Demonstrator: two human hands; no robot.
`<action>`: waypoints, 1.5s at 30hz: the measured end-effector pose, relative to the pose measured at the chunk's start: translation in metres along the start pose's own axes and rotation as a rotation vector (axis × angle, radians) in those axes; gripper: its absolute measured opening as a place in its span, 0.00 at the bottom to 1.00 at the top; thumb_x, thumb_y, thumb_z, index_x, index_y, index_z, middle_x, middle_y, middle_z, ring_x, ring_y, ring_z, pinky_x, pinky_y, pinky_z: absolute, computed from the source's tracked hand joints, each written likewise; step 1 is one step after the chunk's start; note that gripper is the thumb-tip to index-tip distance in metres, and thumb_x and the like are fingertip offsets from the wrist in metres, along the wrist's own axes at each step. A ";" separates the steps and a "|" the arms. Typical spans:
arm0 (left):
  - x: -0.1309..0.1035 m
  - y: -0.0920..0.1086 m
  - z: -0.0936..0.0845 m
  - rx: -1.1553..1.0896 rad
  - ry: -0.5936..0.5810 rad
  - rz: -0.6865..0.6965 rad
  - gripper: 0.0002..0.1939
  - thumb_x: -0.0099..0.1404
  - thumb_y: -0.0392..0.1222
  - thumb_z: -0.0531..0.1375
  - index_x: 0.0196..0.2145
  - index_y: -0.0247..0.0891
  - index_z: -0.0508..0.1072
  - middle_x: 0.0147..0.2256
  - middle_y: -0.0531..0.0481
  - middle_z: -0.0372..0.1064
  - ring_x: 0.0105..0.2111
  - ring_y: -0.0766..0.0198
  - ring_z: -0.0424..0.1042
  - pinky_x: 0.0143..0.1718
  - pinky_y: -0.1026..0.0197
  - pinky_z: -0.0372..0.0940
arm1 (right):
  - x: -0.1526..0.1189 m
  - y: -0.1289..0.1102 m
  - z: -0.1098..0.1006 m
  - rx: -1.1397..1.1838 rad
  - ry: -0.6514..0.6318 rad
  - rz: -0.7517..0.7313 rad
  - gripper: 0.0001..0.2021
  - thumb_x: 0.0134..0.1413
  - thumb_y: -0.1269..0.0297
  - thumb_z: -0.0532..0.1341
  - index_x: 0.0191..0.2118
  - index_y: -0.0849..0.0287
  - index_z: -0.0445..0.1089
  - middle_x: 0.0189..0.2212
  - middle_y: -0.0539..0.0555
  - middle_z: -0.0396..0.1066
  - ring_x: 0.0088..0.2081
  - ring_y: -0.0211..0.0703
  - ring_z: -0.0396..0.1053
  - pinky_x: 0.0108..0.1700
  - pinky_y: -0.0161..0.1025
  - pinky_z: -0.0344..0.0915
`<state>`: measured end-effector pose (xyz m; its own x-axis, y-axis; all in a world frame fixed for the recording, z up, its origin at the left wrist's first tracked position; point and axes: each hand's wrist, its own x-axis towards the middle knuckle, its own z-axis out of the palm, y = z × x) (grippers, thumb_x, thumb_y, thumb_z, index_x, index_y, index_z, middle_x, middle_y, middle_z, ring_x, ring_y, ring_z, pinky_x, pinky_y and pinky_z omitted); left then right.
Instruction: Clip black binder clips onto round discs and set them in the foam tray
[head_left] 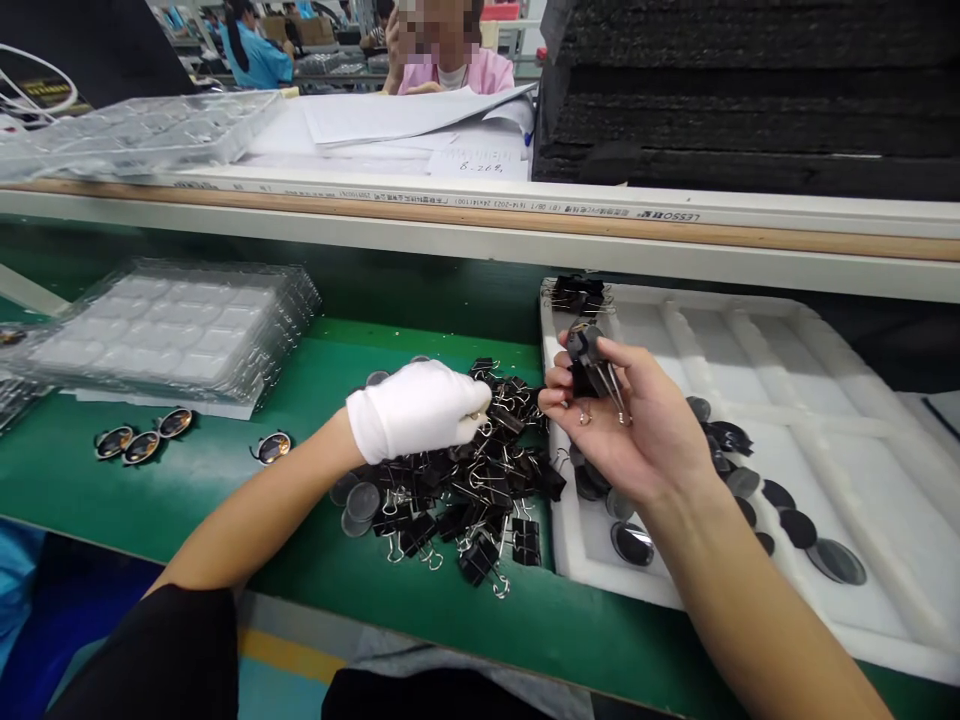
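Observation:
A large pile of black binder clips [487, 480] with silver wire handles lies on the green table. My left hand [424, 405], in a white glove, reaches over the pile with its fingertips pinched at a clip's wire handle. My bare right hand [637, 410] is palm up over the left edge of the white tray. Its fingers and thumb close on black binder clips [589, 365], with dark round pieces beside them. Grey round lenses [363, 502] lie at the pile's left side. More dark lenses [796, 528] are scattered in the tray.
Stacked clear plastic trays [172, 330] stand at the left, with small round-lensed glasses [142, 447] in front. A white compartment tray [847, 440] fills the right. A shelf [450, 225] with papers and black foam sheets [750, 100] crosses behind. A person in pink [487, 68] is beyond.

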<state>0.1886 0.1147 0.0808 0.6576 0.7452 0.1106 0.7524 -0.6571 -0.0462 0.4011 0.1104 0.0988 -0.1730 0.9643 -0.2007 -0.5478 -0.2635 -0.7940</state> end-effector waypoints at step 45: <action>-0.012 0.003 -0.026 -0.632 0.273 -0.143 0.28 0.70 0.61 0.49 0.21 0.39 0.64 0.16 0.56 0.59 0.19 0.70 0.59 0.23 0.64 0.55 | -0.005 -0.007 -0.023 -0.826 -0.536 -0.274 0.08 0.53 0.65 0.73 0.40 0.48 0.81 0.39 0.49 0.80 0.40 0.39 0.77 0.42 0.31 0.74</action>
<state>0.1816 0.1007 0.1046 0.4586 0.8283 0.3218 0.6097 -0.5568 0.5642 0.4245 0.1080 0.0920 -0.5813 0.7957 0.1699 0.0766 0.2614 -0.9622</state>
